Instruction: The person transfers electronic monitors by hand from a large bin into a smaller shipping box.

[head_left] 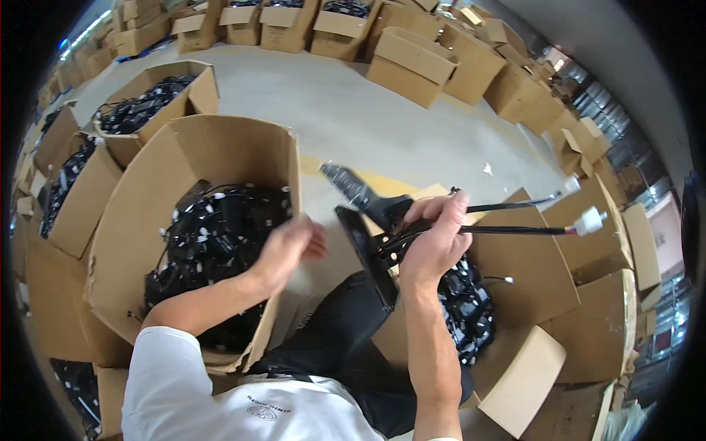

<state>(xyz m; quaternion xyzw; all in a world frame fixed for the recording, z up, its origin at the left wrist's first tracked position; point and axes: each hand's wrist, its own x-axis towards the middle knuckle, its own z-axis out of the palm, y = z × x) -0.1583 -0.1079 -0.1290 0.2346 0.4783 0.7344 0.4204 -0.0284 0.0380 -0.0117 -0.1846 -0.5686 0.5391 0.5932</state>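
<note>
My right hand [435, 242] is closed around a black plastic part with cables [368, 202], held above my legs. Toward the left it spreads into two long black pieces, the upper one shiny along its end. On the other side, two black cables run out past my fingers to white connectors [588, 221]. My left hand [290, 246] hovers at the right wall of a large open carton [140, 195], its fingers partly curled and blurred by motion. Inside that carton lies a heap of black cabled parts [224, 235] with small white connectors.
At my right, another open carton [515, 268] holds similar black parts [467, 312], its flap [523, 382] folded outward. More filled cartons [81, 213] stand at the left. A row of boxes [415, 66] lines the far side of the grey floor [294, 88].
</note>
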